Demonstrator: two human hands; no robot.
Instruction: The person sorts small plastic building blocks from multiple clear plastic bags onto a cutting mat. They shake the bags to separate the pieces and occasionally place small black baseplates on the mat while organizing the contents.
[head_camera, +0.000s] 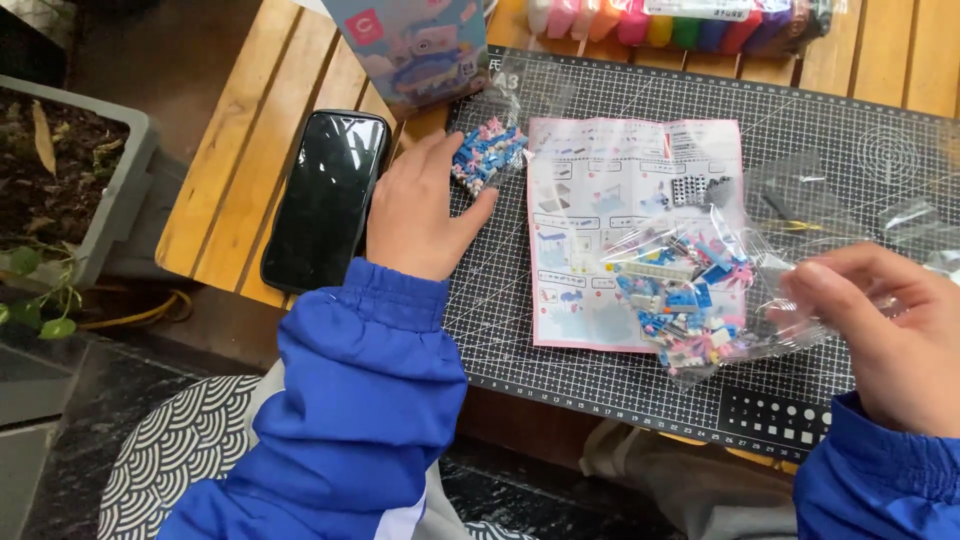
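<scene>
**Q:** What do the two hands hold, taking the cutting mat (560, 360) as landmark?

**A:** The left hand (420, 215) lies flat at the mat's left edge. Its fingers are loosely spread, and their tips rest on a small clear bag of pink and blue bricks (487, 152) near the mat's upper left corner. The right hand (880, 325) hovers over the mat's right part. Its thumb and fingers are pressed together, pinching the edge of a larger clear bag of bricks (690, 300), which hangs out toward the mat's middle, holding blue, pink and white pieces.

**Q:** What lies beneath that larger bag?

**A:** A pink-bordered instruction sheet (580, 230), spread flat at the mat's centre; the bag overlaps its lower right part. More crumpled clear bags (800, 190) lie on the mat's right half.

**Q:** And off the mat?

**A:** The mat lies on a slatted wooden worktop (235, 170). Just left of the mat, a black phone (327, 200) lies screen up. Beyond the mat's upper left corner stands a toy box (415, 45) with a cartoon picture; beyond its upper edge lies a row of coloured clay sticks (680, 22). Further left, off the worktop, is a grey planter (125, 190) with soil. Both sleeves are blue.
</scene>
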